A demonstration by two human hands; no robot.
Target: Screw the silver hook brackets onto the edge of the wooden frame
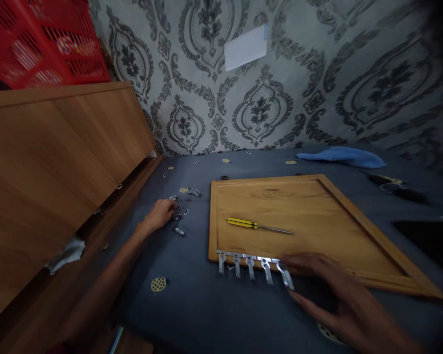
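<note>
Taking the middle of the wooden panel (328, 231) as the clock's centre, five metal fittings stand in a row at its near edge, from about seven round to six, their narrow ends jutting past it over the blue-grey cover (214, 314). The right hand (339, 290), out at five o'clock, has its grip closed on the rightmost fitting (285, 275), thumb at the near end and fingers at the far end. This looks like lining that piece up beside the other four; setting it square would call for a light touch that leaves its neighbours alone. The left hand (163, 214), at nine, is down among loose fittings (179, 231) and small parts (185, 212); its fingertips are blurred, so whether its grip holds one cannot be told. Lifting one of those calls for a fine fingertip pinch. The yellow-handled screwdriver (242, 223) lies on the panel, handle toward nine and shaft toward three. A blue cloth (343, 156) rests at one.
</note>
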